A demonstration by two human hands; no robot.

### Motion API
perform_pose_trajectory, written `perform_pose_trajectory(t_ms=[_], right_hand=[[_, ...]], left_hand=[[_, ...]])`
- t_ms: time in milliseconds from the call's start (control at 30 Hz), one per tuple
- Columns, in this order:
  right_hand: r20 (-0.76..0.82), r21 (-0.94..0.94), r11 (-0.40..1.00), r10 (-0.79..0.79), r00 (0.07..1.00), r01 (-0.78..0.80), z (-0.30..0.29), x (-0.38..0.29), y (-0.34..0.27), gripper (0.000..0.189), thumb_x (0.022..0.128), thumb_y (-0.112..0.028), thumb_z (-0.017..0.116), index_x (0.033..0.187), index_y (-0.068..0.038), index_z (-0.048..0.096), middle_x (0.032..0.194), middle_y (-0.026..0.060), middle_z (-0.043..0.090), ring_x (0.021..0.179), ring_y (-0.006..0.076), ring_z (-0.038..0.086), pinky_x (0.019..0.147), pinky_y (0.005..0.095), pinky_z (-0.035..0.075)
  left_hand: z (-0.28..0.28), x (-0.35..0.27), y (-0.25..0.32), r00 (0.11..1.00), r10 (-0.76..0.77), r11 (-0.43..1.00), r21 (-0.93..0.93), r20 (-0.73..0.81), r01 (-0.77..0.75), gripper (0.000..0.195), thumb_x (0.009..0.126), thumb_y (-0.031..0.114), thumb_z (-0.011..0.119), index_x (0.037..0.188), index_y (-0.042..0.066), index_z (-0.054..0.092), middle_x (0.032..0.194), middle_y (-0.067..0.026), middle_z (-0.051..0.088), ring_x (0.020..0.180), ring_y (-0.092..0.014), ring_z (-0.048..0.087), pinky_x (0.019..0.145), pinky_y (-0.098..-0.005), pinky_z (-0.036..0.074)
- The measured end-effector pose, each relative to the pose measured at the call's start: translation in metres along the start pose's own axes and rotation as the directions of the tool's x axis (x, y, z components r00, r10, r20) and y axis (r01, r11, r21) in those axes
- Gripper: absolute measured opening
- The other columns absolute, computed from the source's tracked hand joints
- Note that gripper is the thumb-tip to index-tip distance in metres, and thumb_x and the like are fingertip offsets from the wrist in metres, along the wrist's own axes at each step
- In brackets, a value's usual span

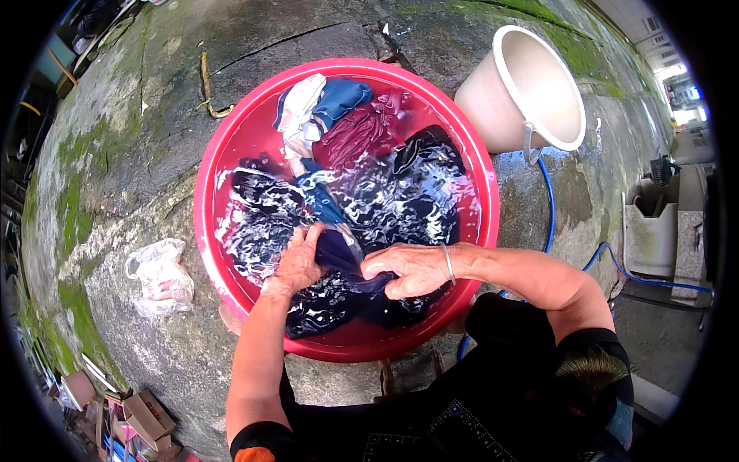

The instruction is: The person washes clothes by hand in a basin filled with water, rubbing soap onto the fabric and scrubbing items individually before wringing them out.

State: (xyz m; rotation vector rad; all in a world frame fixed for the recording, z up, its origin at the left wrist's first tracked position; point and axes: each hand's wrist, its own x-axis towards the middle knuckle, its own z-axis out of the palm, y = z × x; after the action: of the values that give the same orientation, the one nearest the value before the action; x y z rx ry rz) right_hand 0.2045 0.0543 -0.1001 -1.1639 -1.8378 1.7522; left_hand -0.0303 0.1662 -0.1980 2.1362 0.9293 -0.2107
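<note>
A large red plastic tub (346, 353) of water stands before me with wet clothes in it. Near its front side, my right hand (407, 268) grips a bunched part of a navy garment (340, 252). My left hand (297, 257) holds the same cloth on the left, its fingertips partly hidden by cloth and water. A blue and white stretch of fabric (320, 199) runs away from between my hands. Dark clothes (404, 202) lie half under the rippling water. Towards the far rim are a maroon garment (358, 136), a blue piece (340, 101) and a white piece (303, 110).
A whitish bucket (485, 110) lies tipped beyond the tub's right rim. From near it a blue hose (550, 202) snakes over the mossy concrete floor (133, 190). A crumpled plastic bag (164, 277) lies at left, with a cardboard box (149, 418) among clutter at lower left.
</note>
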Motion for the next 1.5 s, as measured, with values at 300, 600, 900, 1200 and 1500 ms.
perform_pose_trajectory(t_ms=[300, 600, 900, 1200, 1500], right_hand=[[-0.222, -0.024, 0.992, 0.118, 0.968, -0.127, -0.012, 0.020, -0.025, 0.033, 0.078, -0.012, 0.062, 0.109, -0.003, 0.057, 0.086, 0.0183, 0.065, 0.081, 0.0323, 0.065, 0.073, 0.0428, 0.050], [-0.358, -0.471, 0.816, 0.173, 0.918, -0.337, -0.050, -0.029, -0.020, 0.037, 0.079, -0.022, 0.073, 0.111, -0.006, 0.062, 0.096, 0.0181, 0.069, 0.091, 0.0349, 0.067, 0.082, 0.0420, 0.052], [-0.546, -0.658, 0.686, -0.151, 0.824, -0.310, -0.040, -0.096, -0.106, 0.021, 0.079, -0.008, 0.064, 0.098, -0.005, 0.072, 0.075, 0.0172, 0.067, 0.075, 0.0263, 0.069, 0.072, 0.0371, 0.053], [-0.589, -0.804, 0.542, -0.671, 0.450, -0.245, -0.051, -0.130, -0.266, 0.026, 0.073, -0.005, 0.056, 0.091, -0.002, 0.074, 0.080, 0.0232, 0.068, 0.075, 0.0372, 0.066, 0.071, 0.0413, 0.053], [-0.782, -0.522, 0.783, -0.598, 0.178, 0.339, -0.095, -0.127, -0.209, 0.019, 0.084, -0.002, 0.048, 0.090, 0.000, 0.066, 0.071, 0.0158, 0.067, 0.061, 0.0178, 0.066, 0.054, 0.0342, 0.053]], left_hand=[[0.005, 0.002, -0.071, 0.907, -0.376, 0.280, -0.956, -0.188, -0.081, 0.025, 0.091, -0.004, 0.046, 0.099, 0.010, 0.065, 0.094, -0.0038, 0.064, 0.090, -0.016, 0.061, 0.084, -0.0303, 0.050], [-0.087, -0.033, -0.045, 0.816, -0.267, 0.714, -0.674, -0.512, -0.190, 0.016, 0.100, 0.009, 0.054, 0.104, 0.009, 0.069, 0.094, -0.0009, 0.069, 0.084, -0.012, 0.062, 0.079, -0.0257, 0.050], [-0.125, -0.150, 0.044, 0.903, -0.060, 0.989, 0.095, -0.426, 0.111, 0.017, 0.091, 0.018, 0.068, 0.091, 0.001, 0.068, 0.071, -0.0069, 0.061, 0.070, -0.013, 0.056, 0.067, -0.0332, 0.046], [-0.201, -0.203, 0.075, 0.624, 0.011, 0.959, -0.168, -0.782, -0.228, 0.027, 0.102, 0.027, 0.056, 0.116, 0.007, 0.069, 0.086, 0.0050, 0.063, 0.079, -0.006, 0.053, 0.070, -0.0240, 0.040], [-0.194, -0.198, 0.134, 0.691, -0.041, 0.828, -0.412, -0.722, -0.381, 0.032, 0.096, 0.017, 0.059, 0.126, 0.006, 0.065, 0.113, -0.0015, 0.069, 0.104, -0.009, 0.058, 0.094, -0.0250, 0.042]])
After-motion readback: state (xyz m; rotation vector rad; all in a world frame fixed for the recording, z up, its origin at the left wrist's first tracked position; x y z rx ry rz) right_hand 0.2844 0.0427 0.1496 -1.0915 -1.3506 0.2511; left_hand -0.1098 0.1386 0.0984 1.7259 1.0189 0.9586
